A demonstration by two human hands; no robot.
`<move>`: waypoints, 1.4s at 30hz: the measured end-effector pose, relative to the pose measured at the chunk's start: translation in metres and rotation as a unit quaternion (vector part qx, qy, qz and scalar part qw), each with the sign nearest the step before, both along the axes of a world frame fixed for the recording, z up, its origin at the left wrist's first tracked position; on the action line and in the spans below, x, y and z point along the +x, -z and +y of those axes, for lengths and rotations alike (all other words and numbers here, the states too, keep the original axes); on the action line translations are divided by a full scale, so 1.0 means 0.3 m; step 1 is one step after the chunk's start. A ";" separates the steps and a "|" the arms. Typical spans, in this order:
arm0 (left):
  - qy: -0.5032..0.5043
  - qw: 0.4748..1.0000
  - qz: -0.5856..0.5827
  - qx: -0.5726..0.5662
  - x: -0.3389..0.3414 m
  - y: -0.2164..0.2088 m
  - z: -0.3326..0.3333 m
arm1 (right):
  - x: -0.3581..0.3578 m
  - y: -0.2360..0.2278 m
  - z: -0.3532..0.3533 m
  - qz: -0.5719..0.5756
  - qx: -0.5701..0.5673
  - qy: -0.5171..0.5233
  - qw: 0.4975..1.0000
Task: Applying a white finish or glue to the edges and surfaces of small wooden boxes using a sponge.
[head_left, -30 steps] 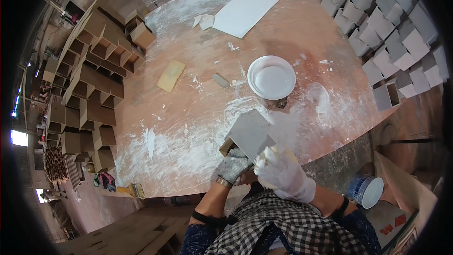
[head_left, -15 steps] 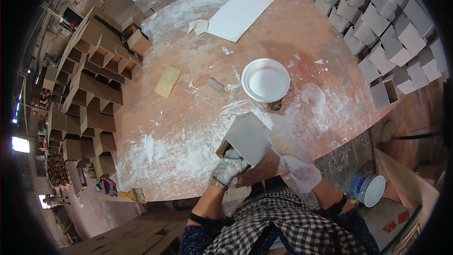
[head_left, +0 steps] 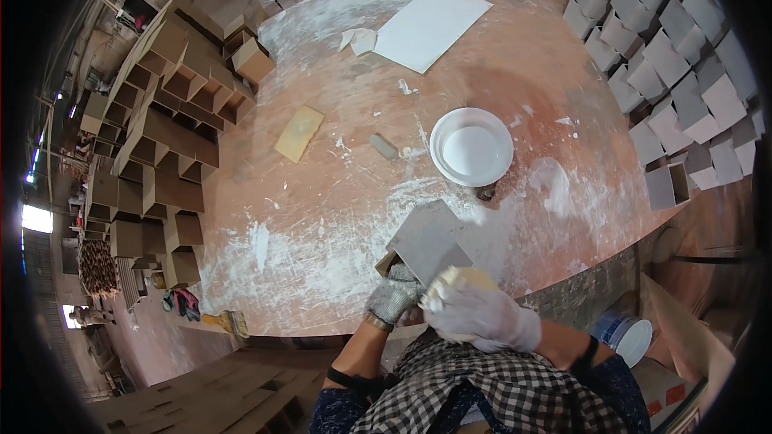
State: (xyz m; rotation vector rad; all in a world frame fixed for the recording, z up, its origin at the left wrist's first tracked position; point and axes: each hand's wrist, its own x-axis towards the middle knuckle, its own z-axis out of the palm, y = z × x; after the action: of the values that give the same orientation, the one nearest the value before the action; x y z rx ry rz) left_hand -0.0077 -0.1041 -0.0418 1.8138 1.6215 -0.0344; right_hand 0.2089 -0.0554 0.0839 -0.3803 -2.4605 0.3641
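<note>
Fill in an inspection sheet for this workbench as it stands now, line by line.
Surface: round reddish table, streaked with white powder.
Job's things: grey square box at the near edge; yellowish sponge against it.
Clutter: white bowl, white sheet, tan pad, small grey block.
Hands: gloved left hand grips the box's near corner; white-gloved right hand is closed on the sponge.
Cables: nothing seen.
Surroundings: brown open boxes stacked left, grey boxes stacked right, lidded bucket and brush on the floor.

Even daylight, sharp centre, fisheye bending, black rim.
</note>
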 end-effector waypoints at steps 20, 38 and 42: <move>0.090 0.983 0.075 0.139 -0.101 0.002 0.106 | 0.009 0.172 0.600 -0.218 -0.045 0.264 0.938; -0.065 0.985 -0.102 0.121 -0.098 0.042 0.070 | -0.070 0.116 0.738 -0.452 -0.126 0.189 0.862; -0.095 0.974 -0.176 0.110 -0.088 0.024 0.069 | 0.090 0.106 0.790 -0.033 -0.570 0.181 0.801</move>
State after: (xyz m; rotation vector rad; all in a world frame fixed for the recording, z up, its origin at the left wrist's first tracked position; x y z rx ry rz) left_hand -0.0342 -0.0833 -0.0490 1.6957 1.5785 0.5418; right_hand 0.2360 0.1816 0.0522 -1.3254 -1.8597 1.6592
